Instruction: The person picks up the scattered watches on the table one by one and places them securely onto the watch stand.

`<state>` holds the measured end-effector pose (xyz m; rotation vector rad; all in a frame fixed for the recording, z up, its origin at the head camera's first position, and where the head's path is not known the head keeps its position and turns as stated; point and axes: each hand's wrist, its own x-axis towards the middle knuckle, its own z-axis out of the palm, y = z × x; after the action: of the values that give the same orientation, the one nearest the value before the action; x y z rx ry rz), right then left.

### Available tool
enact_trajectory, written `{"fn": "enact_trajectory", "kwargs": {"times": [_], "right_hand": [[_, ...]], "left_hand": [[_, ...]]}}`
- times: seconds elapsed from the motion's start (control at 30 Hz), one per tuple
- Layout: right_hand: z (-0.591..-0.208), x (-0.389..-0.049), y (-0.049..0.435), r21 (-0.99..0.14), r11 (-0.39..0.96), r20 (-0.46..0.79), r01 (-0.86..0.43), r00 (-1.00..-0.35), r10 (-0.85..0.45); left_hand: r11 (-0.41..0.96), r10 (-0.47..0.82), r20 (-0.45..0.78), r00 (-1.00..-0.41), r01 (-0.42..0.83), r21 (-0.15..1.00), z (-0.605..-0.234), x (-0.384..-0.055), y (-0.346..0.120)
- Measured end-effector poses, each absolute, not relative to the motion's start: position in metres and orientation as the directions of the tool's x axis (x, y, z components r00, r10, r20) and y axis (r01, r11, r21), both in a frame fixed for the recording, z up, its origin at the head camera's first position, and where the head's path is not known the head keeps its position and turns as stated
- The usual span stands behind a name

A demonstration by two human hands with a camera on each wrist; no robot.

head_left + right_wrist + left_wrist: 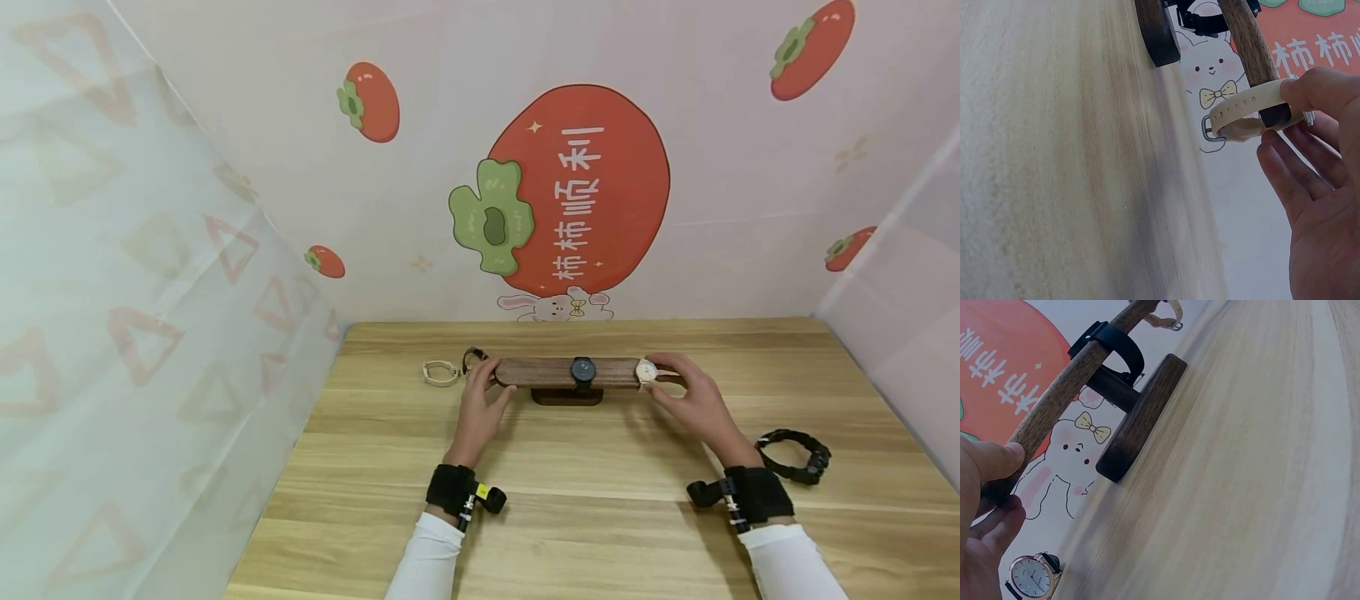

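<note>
A dark wooden watch stand [536, 372] has a long bar on a short foot [1141, 422]. My left hand [477, 417] grips the bar's left end, thumb on one side and fingers on the other. Around the bar, right of its middle, sits a black watch [582, 372]. A watch with a cream strap [1244, 106] and light dial loops over the right end. My right hand [701, 408] holds this cream watch between thumb and fingers; its buckle hangs loose of the bar in the right wrist view.
Behind my left hand lies a watch with a black strap [1032, 577] and white dial. A pale thin-banded watch or bracelet [441, 383] is left of it. Beside my right wrist rests a chunky black watch [815, 458]. A printed wall [720, 283] borders the wooden table [570, 533].
</note>
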<state>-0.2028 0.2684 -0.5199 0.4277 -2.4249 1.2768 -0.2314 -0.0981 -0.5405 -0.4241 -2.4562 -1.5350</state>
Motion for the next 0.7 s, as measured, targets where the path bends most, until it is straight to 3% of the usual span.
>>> {"fn": "enact_trajectory", "kwargs": {"times": [0.7], "right_hand": [[-0.5258,-0.2065,0.2696,-0.697,0.582,0.44,-0.419,-0.891,-0.114]], "left_hand": [[0.405,0.123,0.326,-0.937,0.347,0.846,-0.5381,-0.2306,-0.0972]]}}
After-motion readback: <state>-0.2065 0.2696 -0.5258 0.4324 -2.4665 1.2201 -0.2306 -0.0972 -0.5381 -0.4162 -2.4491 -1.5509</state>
